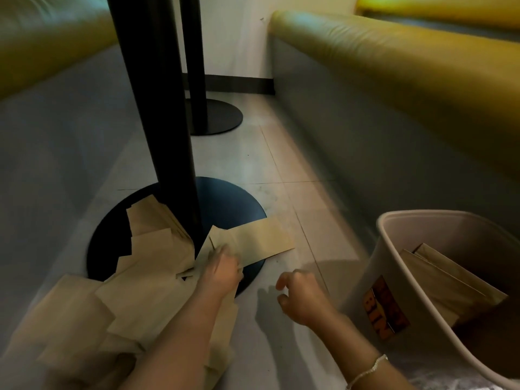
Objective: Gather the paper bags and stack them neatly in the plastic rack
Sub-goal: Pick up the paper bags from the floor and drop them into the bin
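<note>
Pale floor tiles (pixel 284 164) run between two padded benches with olive-yellow cushion tops, one on the left (pixel 42 46) and one on the right (pixel 394 60). Two black table posts stand on round flat black bases: the near base (pixel 233 204) and the far base (pixel 222 114).

Flat brown paper bags (pixel 132 294) lie scattered in a loose overlapping heap across the near base and the floor at lower left; the exact count is unclear, though more than six show. One long bag (pixel 261 239) lies flat with its long axis running from the post out toward the right, its far end on the tiles.

A beige plastic rack (pixel 394 280), smooth-walled with a rounded rim and an orange label on its side, sits at lower right, tilted. At least two flat bags (pixel 450 282) lean inside it, long edges slanting down to the right.

The left hand (pixel 222 270) is blurred, its fingers curled onto the near end of the long bag. The right hand (pixel 298 298) hovers above the floor between the heap and the rack, fingers loosely curled and apart, holding nothing; a thin beaded bracelet (pixel 368 370) circles its wrist
</note>
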Demonstrator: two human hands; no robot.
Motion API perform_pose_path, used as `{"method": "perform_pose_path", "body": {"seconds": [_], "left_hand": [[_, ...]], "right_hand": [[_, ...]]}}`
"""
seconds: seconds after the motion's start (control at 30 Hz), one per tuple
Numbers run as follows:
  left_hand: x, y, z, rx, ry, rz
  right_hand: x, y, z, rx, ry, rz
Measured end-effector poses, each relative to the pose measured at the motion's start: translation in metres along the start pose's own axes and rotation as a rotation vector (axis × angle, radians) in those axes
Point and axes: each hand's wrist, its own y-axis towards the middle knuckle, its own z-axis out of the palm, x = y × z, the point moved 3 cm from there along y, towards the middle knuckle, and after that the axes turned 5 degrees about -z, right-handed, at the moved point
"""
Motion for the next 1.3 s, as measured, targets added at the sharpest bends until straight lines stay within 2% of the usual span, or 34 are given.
{"method": "perform_pose_path", "body": {"seconds": [0.13, 0.3, 0.53, 0.63, 0.7, 0.8, 0.9, 1.0, 1.07, 1.17, 1.23, 1.3], "left_hand": [[-0.001, -0.008, -0.002, 0.035, -0.009, 0.036], [-0.006, -0.009, -0.009, 0.031, 0.084, -0.006], [-0.006, -0.008, 0.001, 0.015, 0.033, -0.068], [-0.004, -0.011, 0.002, 0.015, -0.079, -0.153], [0.002, -0.013, 0.001, 0.002, -0.239, -0.211], [0.013, -0.022, -0.005, -0.108, -0.46, -0.243], [0.02, -0.036, -0.016, -0.225, -0.686, -0.141], [0.021, -0.055, -0.023, -0.24, -0.757, -0.052], [0.021, -0.064, -0.019, -0.199, -0.733, -0.021], [0.014, -0.079, -0.01, -0.085, -0.702, 0.025], [0.013, -0.09, 0.002, 0.018, -0.442, -0.071], [0.025, -0.101, 0.011, 0.143, -0.124, -0.276]], "right_hand": [[0.005, 0.004, -0.001, 0.002, 0.01, 0.012], [0.016, 0.006, 0.004, 0.029, -0.015, 0.007], [0.012, 0.005, 0.006, 0.045, -0.023, 0.024], [0.008, 0.002, 0.006, 0.014, -0.005, 0.049], [0.004, 0.001, 0.004, -0.081, 0.069, 0.105], [0.0, -0.002, -0.006, -0.284, 0.291, 0.316], [-0.004, -0.003, -0.015, -0.349, 0.631, 0.531], [-0.003, -0.001, -0.021, -0.376, 0.836, 0.509], [0.003, -0.003, -0.031, -0.415, 0.862, 0.454], [0.013, -0.01, -0.046, -0.426, 0.686, 0.413], [0.021, -0.015, -0.055, -0.434, 0.585, 0.409], [0.027, -0.021, -0.062, -0.433, 0.516, 0.378]]}}
